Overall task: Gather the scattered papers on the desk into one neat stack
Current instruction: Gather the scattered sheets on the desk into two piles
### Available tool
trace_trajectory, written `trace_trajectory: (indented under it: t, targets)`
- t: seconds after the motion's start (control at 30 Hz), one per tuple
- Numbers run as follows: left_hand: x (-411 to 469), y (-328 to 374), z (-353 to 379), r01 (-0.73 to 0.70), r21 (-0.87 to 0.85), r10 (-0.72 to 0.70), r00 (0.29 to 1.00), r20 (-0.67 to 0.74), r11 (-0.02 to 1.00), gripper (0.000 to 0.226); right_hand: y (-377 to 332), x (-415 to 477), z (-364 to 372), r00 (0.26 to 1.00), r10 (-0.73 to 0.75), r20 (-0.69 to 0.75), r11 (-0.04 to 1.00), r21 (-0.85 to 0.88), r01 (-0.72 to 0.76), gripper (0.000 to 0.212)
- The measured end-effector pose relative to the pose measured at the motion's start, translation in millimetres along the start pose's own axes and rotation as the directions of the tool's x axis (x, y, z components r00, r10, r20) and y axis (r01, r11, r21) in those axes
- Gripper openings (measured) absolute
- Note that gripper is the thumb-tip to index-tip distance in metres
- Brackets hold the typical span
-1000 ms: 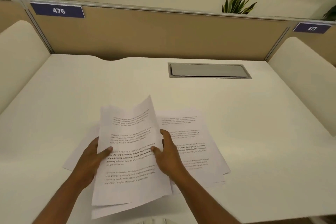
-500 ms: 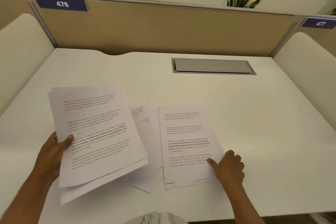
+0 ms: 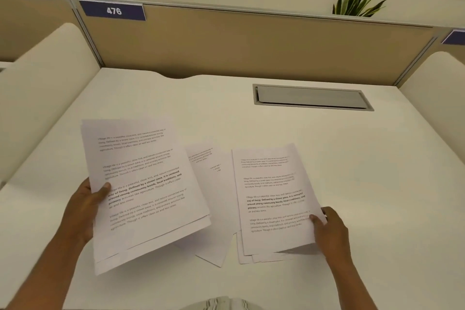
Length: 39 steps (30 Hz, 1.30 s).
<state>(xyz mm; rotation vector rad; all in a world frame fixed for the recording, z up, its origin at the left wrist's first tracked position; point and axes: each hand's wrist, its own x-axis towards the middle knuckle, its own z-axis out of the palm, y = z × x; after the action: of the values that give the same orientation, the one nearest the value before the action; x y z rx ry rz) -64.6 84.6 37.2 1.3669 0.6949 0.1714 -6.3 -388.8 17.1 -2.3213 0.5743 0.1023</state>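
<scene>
My left hand [image 3: 86, 205] grips a bundle of printed sheets [image 3: 143, 189] by its left edge, thumb on top, and holds it tilted above the white desk [image 3: 226, 113]. To the right lies a small pile of printed papers [image 3: 271, 199]. My right hand [image 3: 332, 231] pinches the lower right corner of that pile, thumb on the top sheet, and the corner is lifted off the desk. Between the two lies a loose sheet [image 3: 216, 184], partly hidden under the bundle.
A grey cable hatch [image 3: 312, 97] is set into the desk at the back right. A tan partition [image 3: 251, 43] with a blue 476 sign [image 3: 113, 10] closes the far side, with plants behind. Cream curved side panels [image 3: 42, 88] flank the desk.
My left hand carried the bundle from the centre to the left. My right hand let go of it, moved to the right pile and took hold of its lower right corner.
</scene>
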Motion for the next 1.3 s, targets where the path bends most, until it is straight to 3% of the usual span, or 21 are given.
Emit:
trace_trajectory:
  t: [0.1, 0.2, 0.3, 0.5, 0.7, 0.83, 1.0, 1.1, 1.13, 1.2, 1.3]
  targets:
    - [-4.6, 5.2, 5.7, -0.015, 0.029, 0.015, 1.0, 0.001, 0.999, 0.025, -23.1, -1.8, -23.8, 0.995, -0.071, -0.072, 0.974, 0.211, 0.085, 0.002]
    - [-7.4, 7.6, 16.1, -0.027, 0.04, 0.027, 1.0, 0.015, 0.999, 0.03, -44.3, -2.3, -44.8, 0.994, -0.064, -0.088, 0.901, 0.424, 0.095, 0.006]
    - [-7.6, 4.6, 34.8, -0.031, 0.035, 0.029, 0.998, 0.052, 0.999, 0.035, -63.8, -9.9, -51.3, 0.998, -0.06, 0.013, 0.815, 0.578, 0.041, 0.014]
    - [-19.9, -2.6, 99.1, 0.019, -0.042, -0.011, 0.984, 0.178, 0.999, 0.035, -86.0, -43.4, -12.9, 0.974, -0.163, 0.16, 0.823, 0.566, 0.045, 0.015]
    - [-44.3, 5.8, 156.4, 0.017, -0.002, -0.016, 0.964, 0.267, 1.0, 0.024, -83.9, -57.2, 11.5, 0.981, -0.157, 0.115, 0.896, 0.434, 0.093, 0.015]
    - [-48.5, 2.9, 166.7, 0.032, -0.005, -0.029, 0.955, 0.296, 0.999, 0.028, -69.0, -48.9, 0.0, 0.982, -0.154, 0.112, 0.972, 0.193, 0.131, 0.046]
    - [-52.9, -0.8, 173.9, 0.072, -0.017, -0.064, 0.949, 0.308, 0.997, 0.027, -71.9, -34.3, -32.2, 0.926, -0.071, 0.372, 0.92, 0.383, -0.084, 0.073]
    - [-55.9, -4.0, 177.3, 0.099, -0.043, -0.077, 0.93, 0.359, 0.994, 0.03, -70.9, -22.0, -46.3, 0.863, -0.073, 0.5, 0.914, 0.38, -0.142, 0.082]
    - [-58.6, -4.8, 179.4, 0.1, -0.048, -0.075, 0.923, 0.377, 0.994, 0.029, -69.9, -17.8, -47.7, 0.835, -0.068, 0.547, 0.896, 0.401, -0.189, 0.08]
    - [-64.7, -6.7, 183.6, 0.091, -0.043, -0.066, 0.913, 0.402, 0.995, 0.025, -68.8, -15.8, -44.9, 0.786, -0.077, 0.613, 0.848, 0.455, -0.273, 0.053]
    - [-71.0, -10.4, 188.5, 0.103, -0.002, -0.094, 0.911, 0.401, 0.995, 0.018, -65.4, -17.3, -30.1, 0.806, -0.076, 0.586, 0.854, 0.456, -0.251, 0.031]
